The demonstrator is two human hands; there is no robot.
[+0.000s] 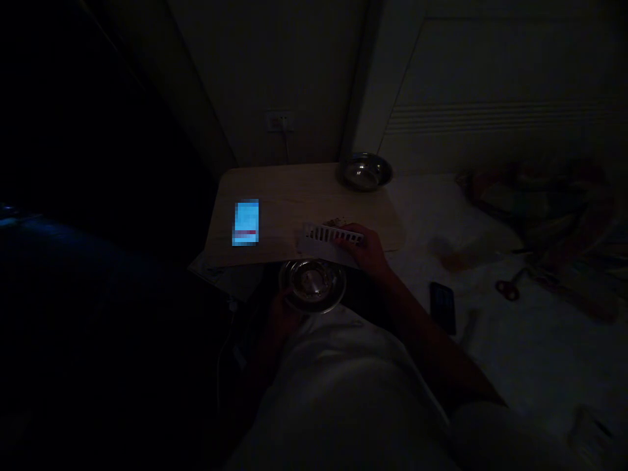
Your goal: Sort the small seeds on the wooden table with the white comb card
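Observation:
The scene is very dark. My right hand is closed on a flat white piece with a row of slots, held low at the front edge of a small wooden table. Just beyond that piece, small dark crumbs lie on the tabletop. Below the table edge, my left hand grips the rim of a shiny metal bowl from its left side. A few small bits seem to lie inside the bowl; what they are cannot be made out. My left fingers are partly hidden in shadow.
A lit phone screen glows on the table's left part. Another metal bowl stands at the back right corner. On the white bedding to the right lie a dark phone, red-handled scissors and bunched cloth. A wall socket holds a cable.

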